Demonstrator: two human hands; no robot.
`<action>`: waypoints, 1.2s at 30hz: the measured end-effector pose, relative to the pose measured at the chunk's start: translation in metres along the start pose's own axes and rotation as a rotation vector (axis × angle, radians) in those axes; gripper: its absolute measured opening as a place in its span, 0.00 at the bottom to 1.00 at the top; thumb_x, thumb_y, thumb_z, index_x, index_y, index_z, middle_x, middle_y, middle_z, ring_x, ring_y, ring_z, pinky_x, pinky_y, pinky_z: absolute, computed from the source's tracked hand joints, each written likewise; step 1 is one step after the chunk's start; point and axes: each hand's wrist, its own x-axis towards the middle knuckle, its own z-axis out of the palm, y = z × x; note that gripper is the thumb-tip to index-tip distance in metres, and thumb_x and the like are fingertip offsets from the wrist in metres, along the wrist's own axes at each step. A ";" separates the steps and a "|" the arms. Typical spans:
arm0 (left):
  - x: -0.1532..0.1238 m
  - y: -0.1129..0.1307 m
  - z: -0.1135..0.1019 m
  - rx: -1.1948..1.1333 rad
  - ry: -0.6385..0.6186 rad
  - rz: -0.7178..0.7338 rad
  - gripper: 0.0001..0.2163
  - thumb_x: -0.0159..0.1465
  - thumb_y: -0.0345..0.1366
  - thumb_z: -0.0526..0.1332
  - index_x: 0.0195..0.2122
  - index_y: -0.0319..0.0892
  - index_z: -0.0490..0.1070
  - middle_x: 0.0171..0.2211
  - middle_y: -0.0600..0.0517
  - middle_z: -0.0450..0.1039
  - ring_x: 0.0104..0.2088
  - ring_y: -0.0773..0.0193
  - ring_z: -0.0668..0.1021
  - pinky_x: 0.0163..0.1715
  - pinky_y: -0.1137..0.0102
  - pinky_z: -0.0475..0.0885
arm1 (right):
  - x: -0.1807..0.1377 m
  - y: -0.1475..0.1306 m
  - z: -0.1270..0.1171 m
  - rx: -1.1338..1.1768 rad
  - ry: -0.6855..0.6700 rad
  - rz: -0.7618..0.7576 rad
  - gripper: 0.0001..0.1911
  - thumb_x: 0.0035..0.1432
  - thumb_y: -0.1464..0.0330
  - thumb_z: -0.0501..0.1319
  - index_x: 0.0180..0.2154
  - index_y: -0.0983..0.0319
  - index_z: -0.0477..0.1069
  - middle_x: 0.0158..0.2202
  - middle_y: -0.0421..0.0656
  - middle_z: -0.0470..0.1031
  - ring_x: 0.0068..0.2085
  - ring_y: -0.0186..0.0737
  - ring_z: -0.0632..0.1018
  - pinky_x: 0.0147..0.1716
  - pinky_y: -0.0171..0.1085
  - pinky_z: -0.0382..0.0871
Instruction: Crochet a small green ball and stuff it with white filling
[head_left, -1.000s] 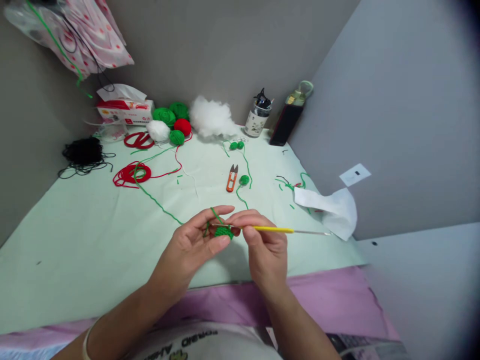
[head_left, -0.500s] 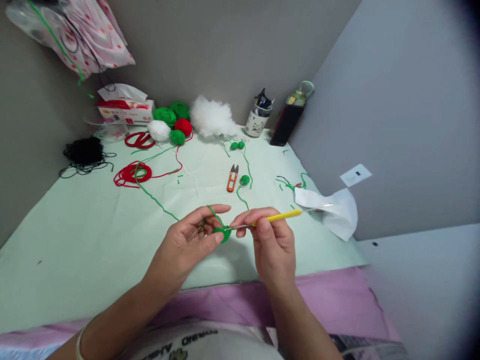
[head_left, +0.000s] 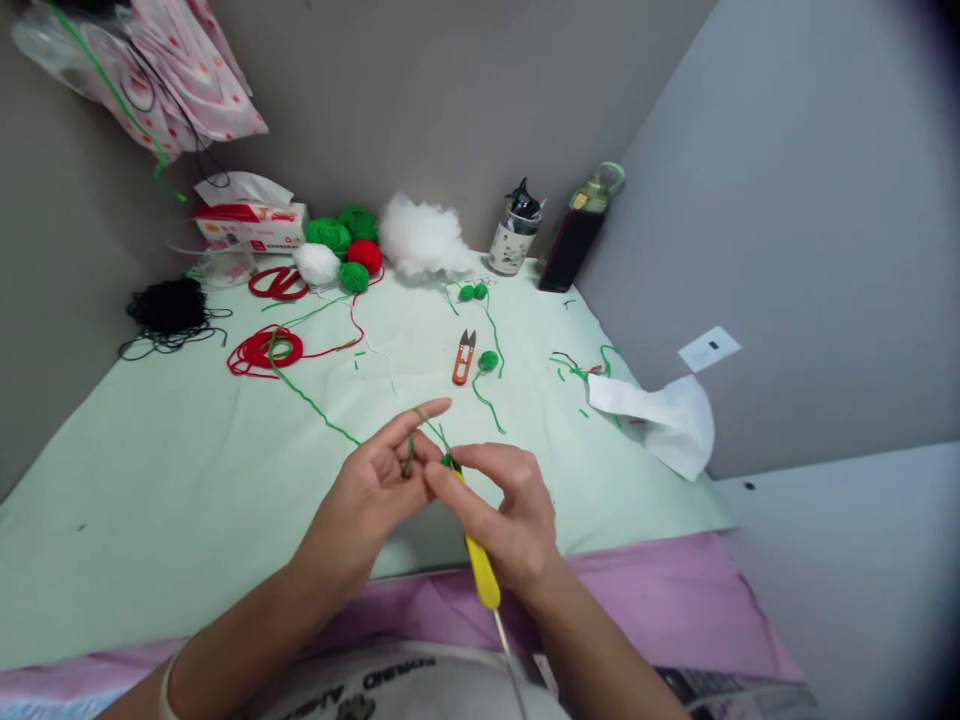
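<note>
My left hand (head_left: 360, 500) pinches a small green crochet piece (head_left: 448, 461), mostly covered by fingers. Green yarn (head_left: 430, 425) runs up from the piece over my raised left index finger. In my right hand (head_left: 517, 510) is a crochet hook (head_left: 481, 570) with a yellow handle. Its slim tip points away from me, past the piece, and its metal rear end comes down toward my body. The right thumb and index finger also close at the piece, touching or nearly touching the left fingertips. Thread snips (head_left: 464, 358) and a small green crocheted ball (head_left: 488, 361) lie beyond my hands.
At the back stand a tissue box (head_left: 251, 228), yarn balls (head_left: 328, 237), white stuffing (head_left: 424, 235), a pen cup (head_left: 514, 240) and a bottle (head_left: 576, 240). Red yarn (head_left: 262, 349), black yarn (head_left: 169, 305) and red scissors (head_left: 279, 283) are left; white paper (head_left: 679, 425) lies right.
The hook has swung from pointing left, with its handle to the right, to pointing away, with its handle toward me. My right hand has turned and its fingers have moved in to the piece.
</note>
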 end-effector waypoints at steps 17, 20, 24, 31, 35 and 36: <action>0.002 -0.006 0.003 -0.058 0.040 0.029 0.18 0.61 0.38 0.76 0.53 0.51 0.83 0.35 0.55 0.75 0.36 0.67 0.73 0.42 0.73 0.70 | -0.001 -0.001 0.002 0.276 0.036 0.213 0.18 0.68 0.74 0.63 0.53 0.49 0.81 0.46 0.45 0.83 0.45 0.44 0.83 0.43 0.44 0.79; 0.004 -0.002 0.002 -0.213 -0.019 -0.121 0.18 0.59 0.39 0.77 0.50 0.46 0.85 0.33 0.54 0.74 0.29 0.71 0.68 0.36 0.75 0.71 | -0.003 0.001 -0.001 0.146 0.023 0.072 0.23 0.66 0.75 0.64 0.56 0.46 0.79 0.48 0.44 0.83 0.46 0.45 0.83 0.44 0.45 0.80; 0.007 0.004 -0.003 -0.306 -0.052 -0.221 0.16 0.58 0.37 0.76 0.47 0.42 0.86 0.29 0.56 0.70 0.23 0.75 0.61 0.41 0.71 0.74 | 0.004 0.006 -0.002 0.474 0.181 0.378 0.12 0.70 0.71 0.62 0.46 0.52 0.83 0.39 0.44 0.83 0.37 0.41 0.81 0.36 0.42 0.77; 0.001 -0.001 -0.002 0.057 -0.037 0.018 0.17 0.61 0.39 0.75 0.52 0.51 0.84 0.43 0.50 0.81 0.46 0.59 0.77 0.49 0.68 0.71 | 0.010 0.004 0.007 0.770 0.152 0.551 0.07 0.68 0.63 0.66 0.39 0.54 0.85 0.37 0.43 0.84 0.40 0.41 0.80 0.39 0.39 0.75; -0.001 -0.002 -0.003 0.134 -0.018 0.026 0.18 0.61 0.41 0.75 0.53 0.51 0.83 0.41 0.50 0.79 0.45 0.57 0.77 0.48 0.67 0.73 | 0.009 0.006 0.006 0.833 0.157 0.672 0.09 0.68 0.61 0.66 0.38 0.56 0.84 0.35 0.42 0.83 0.30 0.34 0.76 0.31 0.36 0.71; -0.002 -0.002 -0.003 0.134 -0.002 0.021 0.18 0.61 0.41 0.75 0.52 0.51 0.83 0.39 0.50 0.77 0.43 0.58 0.77 0.46 0.67 0.74 | 0.010 0.007 0.005 0.864 0.157 0.716 0.10 0.67 0.60 0.67 0.38 0.57 0.83 0.34 0.42 0.82 0.27 0.33 0.74 0.29 0.36 0.69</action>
